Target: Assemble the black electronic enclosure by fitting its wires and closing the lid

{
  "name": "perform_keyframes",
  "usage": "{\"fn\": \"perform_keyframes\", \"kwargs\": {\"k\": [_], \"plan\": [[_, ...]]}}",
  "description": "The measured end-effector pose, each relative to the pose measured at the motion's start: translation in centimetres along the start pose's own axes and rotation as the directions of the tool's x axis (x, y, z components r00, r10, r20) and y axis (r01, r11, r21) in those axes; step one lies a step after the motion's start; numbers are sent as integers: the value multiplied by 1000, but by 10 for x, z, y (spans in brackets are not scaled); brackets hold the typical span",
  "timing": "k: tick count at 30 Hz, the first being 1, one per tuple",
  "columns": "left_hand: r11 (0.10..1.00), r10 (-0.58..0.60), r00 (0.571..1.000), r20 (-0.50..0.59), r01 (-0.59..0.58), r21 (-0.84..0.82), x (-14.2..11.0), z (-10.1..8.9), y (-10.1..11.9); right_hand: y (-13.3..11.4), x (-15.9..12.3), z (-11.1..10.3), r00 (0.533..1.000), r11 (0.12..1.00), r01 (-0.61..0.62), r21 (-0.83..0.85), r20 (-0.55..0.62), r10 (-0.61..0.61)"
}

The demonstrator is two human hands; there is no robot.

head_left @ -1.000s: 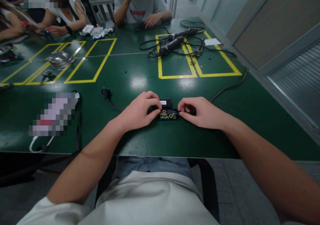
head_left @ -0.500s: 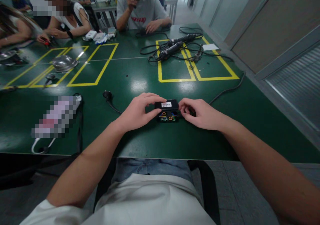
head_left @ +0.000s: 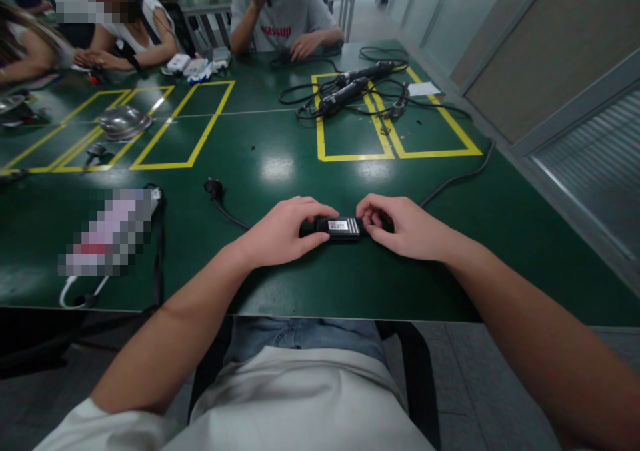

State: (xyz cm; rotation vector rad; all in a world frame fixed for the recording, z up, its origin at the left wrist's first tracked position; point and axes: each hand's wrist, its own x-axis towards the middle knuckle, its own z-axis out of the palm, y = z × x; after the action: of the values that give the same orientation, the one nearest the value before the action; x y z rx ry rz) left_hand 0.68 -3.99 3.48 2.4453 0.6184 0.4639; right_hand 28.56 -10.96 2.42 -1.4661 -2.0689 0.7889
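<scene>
A small black power adapter (head_left: pixel 340 228) with a white label on its cover lies on the green table in front of me. My left hand (head_left: pixel 287 232) grips the adapter's left part, fingers along the far edge and thumb along the near one. At its right end, my right hand (head_left: pixel 395 227) is closed with curled fingers where the cord comes out; what lies between the fingertips is hidden. A black power plug (head_left: pixel 213 189) on a cord rests beyond my left forearm. Another black cord (head_left: pixel 457 178) runs from behind my right hand toward the table's right edge.
A phone-like item, blurred out (head_left: pixel 107 231), lies at left with a strap. Black electric screwdrivers (head_left: pixel 344 96) and tangled cables lie across yellow-taped rectangles (head_left: pixel 355 158). A shiny metal bowl-shaped part (head_left: pixel 123 123) stands far left. Several people sit across the table.
The adapter's cover has come down over the circuit board, which was visible beneath it before. My left hand has moved slightly down and right with the cover. My right hand has barely moved.
</scene>
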Motion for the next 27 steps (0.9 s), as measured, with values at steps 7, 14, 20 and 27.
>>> {"fn": "perform_keyframes", "kwargs": {"k": [7,14,20,27], "plan": [[956,-241,949,-203,268,117,5,6,-9,6,1,2,999,999,36,-23,-16,-36],[968,-170,973,-158,195,155,2,1,-8,3,1,5,997,997,75,-10,-19,-75],[988,-132,991,13,131,83,-2,-3,-3,1,2,8,994,993,112,-24,-12,-113],[991,-131,991,4,130,20,-1,-1,-3,-2,1,8,990,990,139,-30,-35,-140]]}}
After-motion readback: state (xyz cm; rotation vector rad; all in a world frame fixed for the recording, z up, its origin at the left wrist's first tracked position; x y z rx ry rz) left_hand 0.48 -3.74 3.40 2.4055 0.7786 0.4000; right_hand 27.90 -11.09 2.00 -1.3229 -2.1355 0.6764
